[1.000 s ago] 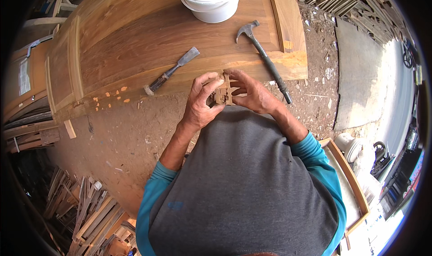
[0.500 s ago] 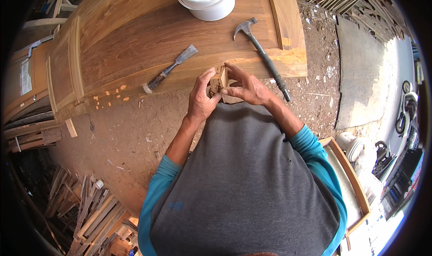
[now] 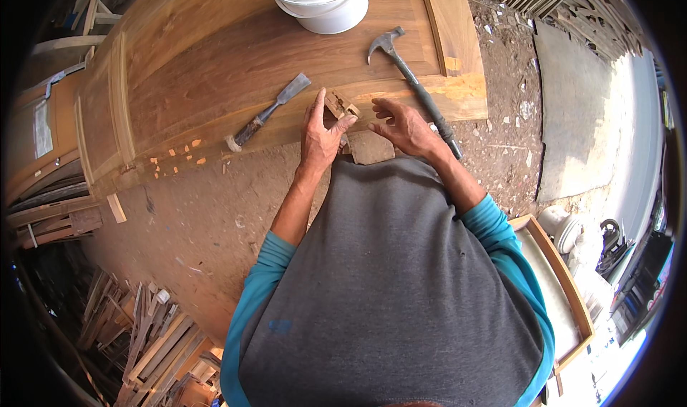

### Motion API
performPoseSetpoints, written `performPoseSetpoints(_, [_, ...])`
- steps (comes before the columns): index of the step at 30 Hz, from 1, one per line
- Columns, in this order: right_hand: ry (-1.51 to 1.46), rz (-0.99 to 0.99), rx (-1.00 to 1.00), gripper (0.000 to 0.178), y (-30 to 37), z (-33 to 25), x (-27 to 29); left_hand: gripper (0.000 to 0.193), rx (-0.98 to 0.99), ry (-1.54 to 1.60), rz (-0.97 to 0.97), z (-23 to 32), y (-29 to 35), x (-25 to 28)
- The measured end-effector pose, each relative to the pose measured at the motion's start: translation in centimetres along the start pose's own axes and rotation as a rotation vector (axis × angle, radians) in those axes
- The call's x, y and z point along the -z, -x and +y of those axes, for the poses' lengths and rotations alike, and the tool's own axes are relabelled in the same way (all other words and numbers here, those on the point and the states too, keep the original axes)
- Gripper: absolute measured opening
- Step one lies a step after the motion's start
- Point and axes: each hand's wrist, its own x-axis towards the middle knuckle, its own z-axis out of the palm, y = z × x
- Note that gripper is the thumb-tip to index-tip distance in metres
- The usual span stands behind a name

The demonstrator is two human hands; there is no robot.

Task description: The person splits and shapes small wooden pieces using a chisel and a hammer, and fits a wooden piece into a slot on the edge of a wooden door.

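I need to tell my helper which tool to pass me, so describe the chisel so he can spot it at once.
Look at the big wooden door panel lying flat. The chisel lies near its front edge, just left of the left hand. Unlike the hammer to the right, it has a flat metal blade.

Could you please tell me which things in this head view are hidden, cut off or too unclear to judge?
- Small brown wooden block: mostly covered by the left hand; shape unclear.
- White plastic bucket: cut by the top edge.
- Black-handled claw hammer: handle end hidden behind the right hand.
- Flat steel chisel: edge too small.
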Motion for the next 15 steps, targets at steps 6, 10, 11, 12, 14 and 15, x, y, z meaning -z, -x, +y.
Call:
performPoseSetpoints(6, [0.01,-0.053,0.012,0.058,-0.1,-0.1,-0.4,0.081,0.309,0.495,-0.014,-2.6,-2.0,0.3])
performPoseSetpoints(10, [0.022,-0.048,0.034,0.058,0.0,0.5,-0.6,0.076,0.429,0.623,-0.012,-2.3,-2.0,0.8])
performPoseSetpoints(11, [0.026,-0.048,0.028,0.058,0.0,0.7,-0.6,0.076,0.428,0.622,-0.015,-2.2,-2.0,0.8])
performPoseSetpoints(12, [0.031,-0.049,0.024,0.057,0.0,0.4,-0.5,0.075,0.359,0.507,0.009,-2.1,-2.0,0.9])
performPoseSetpoints(14, [0.044,-0.082,-0.012,0.057,0.1,-0.1,-0.2,0.073,0.289,0.392,0.032,-2.0,-1.9,1.0])
performPoseSetpoints(15, [0.058,-0.115,-0.046,0.057,0.2,-0.5,0.0,0.078,0.258,0.484,0.0,-1.5,-1.8,1.1])
